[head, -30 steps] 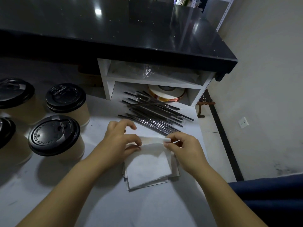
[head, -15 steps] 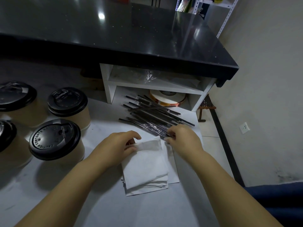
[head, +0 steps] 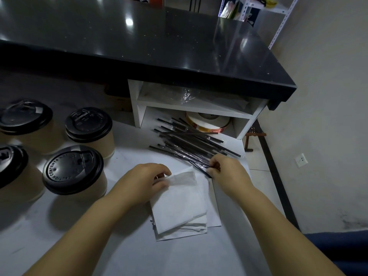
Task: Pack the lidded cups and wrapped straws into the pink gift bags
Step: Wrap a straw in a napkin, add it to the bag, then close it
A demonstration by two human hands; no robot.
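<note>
Head view: left hand (head: 146, 182) pinches the top white sheet (head: 179, 204) of a stack; right hand (head: 228, 173) pinches a wrapped straw (head: 189, 165) at the pile's near end; lidded cups (head: 72, 170) stand left of both.

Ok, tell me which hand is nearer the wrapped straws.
Right. The right hand pinches the wrapped straws; the left hand grips a napkin, short of them.

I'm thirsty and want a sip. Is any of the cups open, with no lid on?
No, all four cups in view have black lids sitting on top of them.
</note>
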